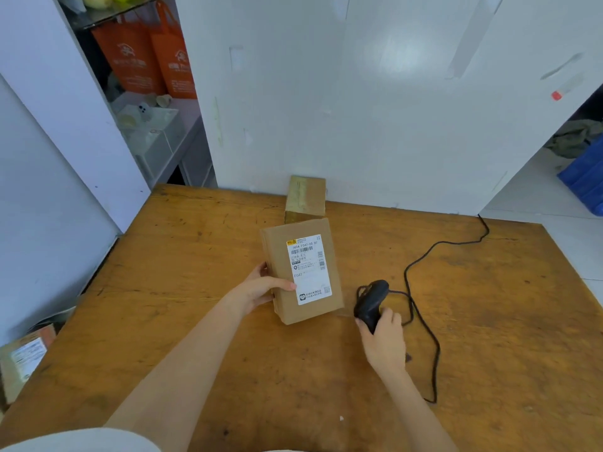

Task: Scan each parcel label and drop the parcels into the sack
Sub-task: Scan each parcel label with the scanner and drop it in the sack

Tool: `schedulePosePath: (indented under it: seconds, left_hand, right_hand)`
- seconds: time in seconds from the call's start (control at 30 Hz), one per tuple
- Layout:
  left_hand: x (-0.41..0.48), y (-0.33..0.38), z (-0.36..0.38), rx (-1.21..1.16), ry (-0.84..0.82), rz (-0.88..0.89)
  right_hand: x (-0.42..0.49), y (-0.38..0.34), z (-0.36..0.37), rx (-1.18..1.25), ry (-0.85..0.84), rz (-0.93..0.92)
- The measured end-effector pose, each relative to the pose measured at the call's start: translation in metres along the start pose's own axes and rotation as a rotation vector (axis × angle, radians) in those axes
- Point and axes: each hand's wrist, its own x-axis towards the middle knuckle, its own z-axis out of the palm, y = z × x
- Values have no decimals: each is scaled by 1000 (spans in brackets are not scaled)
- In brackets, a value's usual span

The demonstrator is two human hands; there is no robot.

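Cardboard, brown: the rectangular labelled parcel [301, 272] sits at the centre of the frame on the worn wooden table [489, 337]. Your left hand [261, 288] grips its left edge, thumb lying across the top face.

Finding 1: that thumb touches the lower left margin of the white shipping label [310, 269]. If it creeps upward it could mask a code and spoil the read.

Finding 2: your right hand [383, 337] is wrapped round the handle of the black handheld scanner [372, 303], whose head points away from the label. A trigger pull before turning it would likely read nothing.

Finding 3: the black cable [424, 321] loops just beside the scanner and may snag on lifting.

Finding 4: a second plain cardboard parcel [305, 199] stands close behind the first and could be knocked.

The sack cannot be identified.
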Motion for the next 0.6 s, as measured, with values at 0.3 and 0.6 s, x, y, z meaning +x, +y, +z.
schedulePosePath:
  seconds: [0.3, 0.6]
  left_hand:
    - [-32, -16, -40, -56, 119, 20]
    - [-70, -39, -90, -217, 275, 43]
  right_hand:
    - [-2, 3, 14, -468, -80, 23]
    - [-12, -120, 36, 219, -348, -592]
